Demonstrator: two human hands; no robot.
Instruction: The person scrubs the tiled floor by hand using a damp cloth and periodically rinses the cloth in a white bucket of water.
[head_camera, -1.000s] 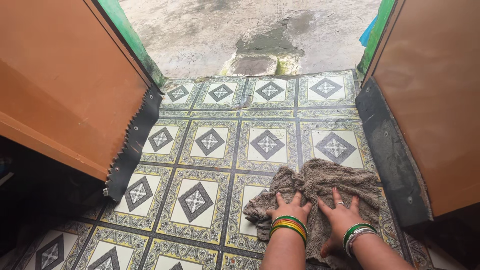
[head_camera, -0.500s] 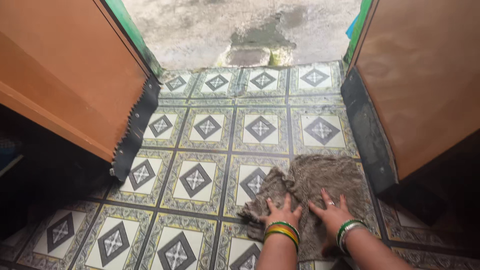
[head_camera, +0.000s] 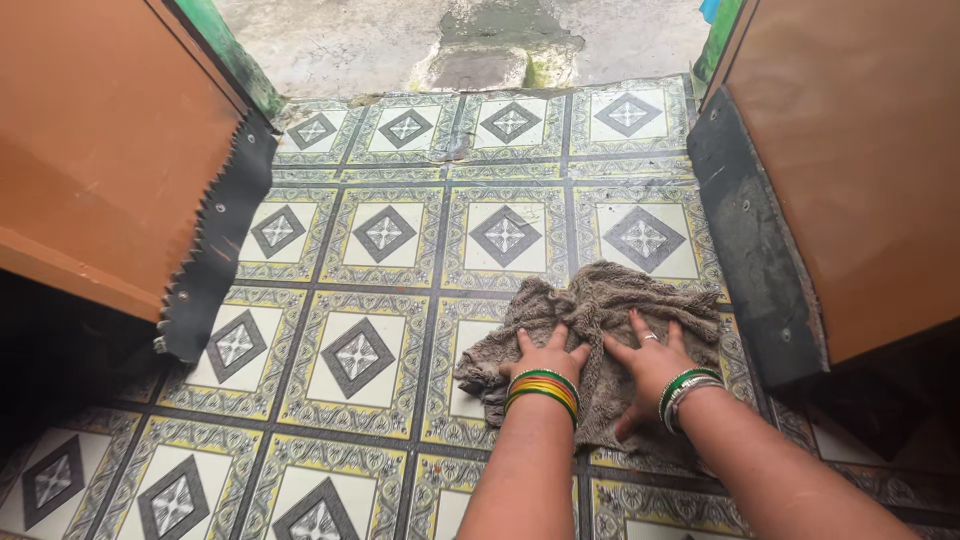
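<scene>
1. A person kneels or bends over a patterned tiled floor (head_camera: 385, 235) and looks down at their own two bare hands, which reach forward from the bottom of the view.
2. Both hands press flat on a grey-brown cloth (head_camera: 600, 300) that lies crumpled on the floor, right of the middle and close to the right door.
3. The left hand (head_camera: 548, 355) rests palm down on the cloth's left part, fingers spread and pointing away from the person. It grips nothing; it lies open on the fabric.
4. The right hand (head_camera: 650, 365) lies just beside it on the cloth's middle, also palm down with fingers spread wide, the thumb pointing back toward the person. A ring shows on one finger.
5. The left wrist wears green, yellow and red bangles (head_camera: 543, 390). The right wrist wears green and silver bangles (head_camera: 683, 393).
6. The cloth is bunched into folds ahead of the fingertips, and its near edge runs under the wrists.
7. The tiles are cream squares, each with a dark diamond in the middle and a yellow-green border.
8. An open orange-brown door (head_camera: 90, 170) stands at the left, with a dark rubber strip (head_camera: 215, 240) with a jagged edge along its bottom.
9. A second orange-brown door (head_camera: 860, 160) stands at the right, with a like dark strip (head_camera: 755, 240) along its lower edge, near the cloth.
10. Beyond the tiles, at the top, lies rough grey concrete ground (head_camera: 350, 45) outside the doorway.
</scene>
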